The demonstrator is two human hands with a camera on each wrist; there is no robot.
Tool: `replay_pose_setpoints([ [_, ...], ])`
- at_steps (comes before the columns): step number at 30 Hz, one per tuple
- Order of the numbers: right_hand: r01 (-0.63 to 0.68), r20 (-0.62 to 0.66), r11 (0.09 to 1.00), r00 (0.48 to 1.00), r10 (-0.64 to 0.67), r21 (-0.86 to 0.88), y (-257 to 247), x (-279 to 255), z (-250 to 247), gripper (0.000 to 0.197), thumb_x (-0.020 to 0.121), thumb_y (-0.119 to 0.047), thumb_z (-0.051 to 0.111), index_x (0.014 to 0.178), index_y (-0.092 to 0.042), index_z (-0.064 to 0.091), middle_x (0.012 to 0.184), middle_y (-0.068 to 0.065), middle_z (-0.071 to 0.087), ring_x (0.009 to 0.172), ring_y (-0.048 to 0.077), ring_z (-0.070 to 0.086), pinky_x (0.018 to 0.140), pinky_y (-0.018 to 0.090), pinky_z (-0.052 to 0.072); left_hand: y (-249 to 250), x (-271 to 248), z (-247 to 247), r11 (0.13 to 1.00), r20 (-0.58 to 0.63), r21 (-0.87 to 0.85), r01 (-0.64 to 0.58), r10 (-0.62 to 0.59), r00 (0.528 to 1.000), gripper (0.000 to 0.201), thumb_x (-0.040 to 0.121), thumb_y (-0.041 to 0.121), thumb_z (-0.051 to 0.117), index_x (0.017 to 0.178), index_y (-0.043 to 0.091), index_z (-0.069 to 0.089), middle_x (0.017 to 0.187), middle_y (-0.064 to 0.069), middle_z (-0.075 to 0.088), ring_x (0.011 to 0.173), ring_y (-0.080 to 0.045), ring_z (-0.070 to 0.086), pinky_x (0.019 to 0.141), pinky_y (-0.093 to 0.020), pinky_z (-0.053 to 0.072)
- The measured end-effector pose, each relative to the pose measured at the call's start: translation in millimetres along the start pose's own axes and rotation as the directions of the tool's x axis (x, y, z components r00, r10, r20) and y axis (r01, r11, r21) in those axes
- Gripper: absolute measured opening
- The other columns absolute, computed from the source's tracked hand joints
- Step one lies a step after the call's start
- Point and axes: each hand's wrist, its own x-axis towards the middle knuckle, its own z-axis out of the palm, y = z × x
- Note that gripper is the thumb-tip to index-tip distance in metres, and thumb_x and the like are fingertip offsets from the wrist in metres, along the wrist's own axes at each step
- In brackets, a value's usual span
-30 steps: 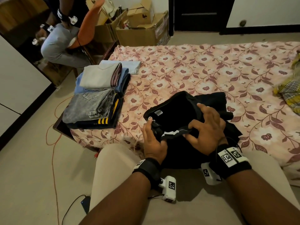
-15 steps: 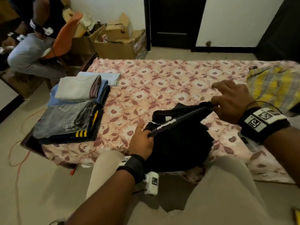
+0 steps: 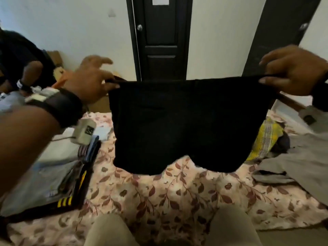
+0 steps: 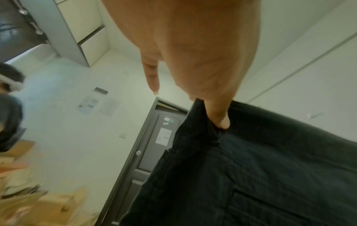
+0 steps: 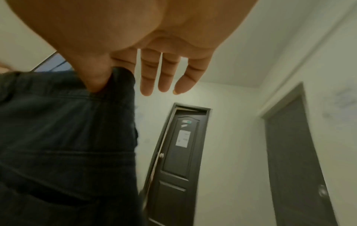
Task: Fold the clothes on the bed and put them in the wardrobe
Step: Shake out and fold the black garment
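Observation:
A pair of black shorts point(image 3: 186, 128) hangs spread out in the air above the floral bed point(image 3: 177, 196), waistband up. My left hand point(image 3: 92, 80) pinches the waistband's left corner, and my right hand point(image 3: 291, 70) pinches the right corner. In the left wrist view the thumb point(image 4: 218, 116) presses into the black shorts point(image 4: 251, 168). The right wrist view shows thumb and forefinger nipping the black shorts point(image 5: 67, 137), the other fingers point(image 5: 162, 73) held straight. A stack of folded clothes point(image 3: 58, 174) lies at the bed's left edge.
A yellow checked garment point(image 3: 264, 139) and a grey garment point(image 3: 298, 166) lie unfolded on the right of the bed. A seated person point(image 3: 16, 71) and cardboard boxes point(image 3: 99, 102) are at the far left. A dark door point(image 3: 161, 38) stands behind the bed.
Both hands have lifted the black shorts off the bed and pulled apart, so the shorts now hang flat and stretched at the waistband. My head has tilted up.

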Motion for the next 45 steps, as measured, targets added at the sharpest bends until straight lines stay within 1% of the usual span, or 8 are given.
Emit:
replay_pose_setpoints([
  [4, -0.084, -0.335, 0.939, 0.921, 0.201, 0.334, -16, -19, -7, 0.038, 0.073, -0.061, 0.080, 0.083, -0.025, 0.073, 0.116, -0.007, 0.073, 0.119, 0.026, 0.063, 0.110, 0.042, 0.046, -2, 33, -65, 0.985, -0.009, -0.127, -0.119, 0.119, 0.993, 0.023, 0.091, -0.001, 0.074, 0.112, 0.008, 0.079, 0.133, 0.011, 0.054, 0.123, -0.034, 0.056, 0.100, -0.038, 0.043],
  [8, -0.110, -0.016, 0.986, 0.993, 0.113, 0.128, -23, -21, -34, 0.032, 0.085, -0.067, 0.063, 0.071, -0.039, 0.068, 0.101, -0.012, 0.071, 0.089, 0.012, 0.066, 0.086, 0.043, 0.054, -13, 29, -90, 0.984, 0.054, -0.064, -0.167, 0.170, 0.984, 0.025, 0.090, -0.003, 0.072, 0.108, 0.012, 0.079, 0.127, 0.015, 0.055, 0.112, -0.029, 0.061, 0.096, -0.043, 0.050],
  [15, -0.497, -0.022, 0.787, 0.850, 0.527, -0.364, -35, -18, -44, 0.035, 0.094, -0.054, 0.057, 0.108, -0.026, 0.071, 0.096, 0.009, 0.057, 0.087, 0.033, 0.060, 0.081, 0.047, 0.056, 38, -11, -112, 0.988, 0.277, -0.009, -0.153, 0.150, 0.949, 0.030, 0.092, 0.046, 0.070, 0.114, 0.026, 0.076, 0.144, 0.012, 0.050, 0.124, -0.013, 0.051, 0.103, -0.045, 0.048],
  [19, -0.480, 0.218, 0.867, 0.868, 0.446, 0.137, -138, -30, -4, 0.073, 0.086, -0.054, 0.073, 0.149, -0.034, 0.042, 0.114, -0.004, 0.069, 0.101, 0.018, 0.066, 0.090, 0.036, 0.054, 144, -56, -79, 0.902, 0.232, -0.403, -0.155, 0.264, 0.936, 0.029, 0.093, 0.060, 0.051, 0.097, 0.037, 0.069, 0.101, 0.021, 0.064, 0.091, 0.005, 0.056, 0.082, -0.027, 0.045],
  [22, -0.347, 0.524, 0.804, 0.850, 0.052, 0.484, -234, -39, 31, 0.062, 0.082, -0.056, 0.077, 0.137, -0.041, 0.052, 0.088, -0.011, 0.072, 0.083, 0.006, 0.067, 0.075, 0.024, 0.051, 217, -80, -32, 0.768, 0.201, -0.634, -0.093, 0.280, 0.939, 0.015, 0.098, 0.046, 0.063, 0.084, 0.045, 0.063, 0.082, 0.022, 0.063, 0.080, -0.002, 0.060, 0.068, -0.026, 0.043],
  [30, -0.412, 0.344, 0.869, 0.886, 0.312, 0.274, -215, -42, 44, 0.032, 0.073, -0.044, 0.085, 0.086, -0.030, 0.059, 0.085, -0.006, 0.060, 0.079, 0.013, 0.057, 0.063, 0.027, 0.040, 262, -69, 21, 0.341, 0.250, -0.924, 0.174, 0.194, 0.948, 0.029, 0.097, 0.044, 0.054, 0.091, 0.021, 0.072, 0.090, -0.008, 0.067, 0.090, -0.035, 0.061, 0.088, -0.060, 0.047],
  [40, -0.154, 0.072, 0.893, 0.988, 0.136, 0.424, -152, -59, -65, 0.027, 0.071, 0.001, 0.085, 0.074, -0.011, 0.061, 0.065, -0.005, 0.063, 0.060, 0.005, 0.057, 0.064, 0.021, 0.047, 280, -48, 49, 0.430, 0.467, -0.845, 0.317, 0.308, 0.829, 0.034, 0.086, 0.029, 0.085, 0.115, 0.038, 0.071, 0.119, 0.019, 0.069, 0.115, -0.002, 0.061, 0.106, -0.037, 0.047],
  [45, -0.290, -0.025, 0.898, 0.949, 0.315, 0.332, -101, -91, -122, 0.048, 0.060, -0.051, 0.084, 0.063, -0.022, 0.046, 0.056, -0.009, 0.047, 0.053, 0.006, 0.043, 0.055, 0.027, 0.036, 275, -49, 78, 0.717, 0.633, -0.672, 0.187, 0.424, 0.648, 0.009, 0.090, 0.032, 0.080, 0.083, 0.029, 0.075, 0.102, 0.002, 0.074, 0.099, -0.022, 0.068, 0.095, -0.043, 0.053],
])
